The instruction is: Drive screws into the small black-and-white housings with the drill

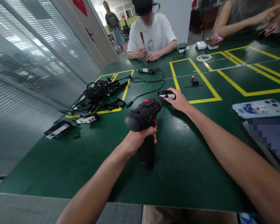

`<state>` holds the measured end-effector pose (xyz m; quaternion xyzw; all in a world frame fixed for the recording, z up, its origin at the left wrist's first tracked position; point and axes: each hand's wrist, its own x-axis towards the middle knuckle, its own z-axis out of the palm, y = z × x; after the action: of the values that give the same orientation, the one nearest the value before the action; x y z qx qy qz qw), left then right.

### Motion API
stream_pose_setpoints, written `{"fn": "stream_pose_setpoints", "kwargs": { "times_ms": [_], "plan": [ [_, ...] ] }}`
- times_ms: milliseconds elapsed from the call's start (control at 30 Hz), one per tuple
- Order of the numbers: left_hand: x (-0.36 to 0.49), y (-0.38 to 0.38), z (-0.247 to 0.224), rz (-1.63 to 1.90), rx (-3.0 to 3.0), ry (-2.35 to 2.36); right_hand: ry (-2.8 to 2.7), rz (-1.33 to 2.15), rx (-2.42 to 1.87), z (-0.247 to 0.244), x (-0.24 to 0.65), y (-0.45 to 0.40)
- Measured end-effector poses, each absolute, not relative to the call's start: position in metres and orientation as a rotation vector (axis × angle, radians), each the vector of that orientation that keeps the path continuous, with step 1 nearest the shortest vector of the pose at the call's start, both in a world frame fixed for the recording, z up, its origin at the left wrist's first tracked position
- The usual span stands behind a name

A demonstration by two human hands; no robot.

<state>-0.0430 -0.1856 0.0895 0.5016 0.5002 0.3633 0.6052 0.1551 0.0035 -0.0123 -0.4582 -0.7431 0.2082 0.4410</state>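
The black-and-white casing (pixel 162 93) is pinched in the right hand (pixel 180 102), ahead of the left hand (pixel 137 140), which grips the cordless drill (pixel 142 115). Good control means drill squared to casing, fingertips clear of the chuck (pixel 159 101), light pressure.

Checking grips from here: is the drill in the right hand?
No, the left hand grips the drill; the right hand holds a small part.

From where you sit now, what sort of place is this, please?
Probably a shared workbench in an office or small workshop: your left hand grips a power drill, a tangle of black cables lies on the green table, and yellow tape marks off areas on it.
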Motion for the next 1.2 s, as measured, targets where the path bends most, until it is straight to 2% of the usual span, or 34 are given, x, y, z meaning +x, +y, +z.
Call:
{"fn": "stream_pose_setpoints", "kwargs": {
  "times_ms": [1200],
  "plan": [
    [-0.0439, -0.1845, 0.0875, 0.84, 1.177, 1.147, -1.835, 0.52, -1.125, -0.0157, 0.1555, 0.0067]
  ]
}}
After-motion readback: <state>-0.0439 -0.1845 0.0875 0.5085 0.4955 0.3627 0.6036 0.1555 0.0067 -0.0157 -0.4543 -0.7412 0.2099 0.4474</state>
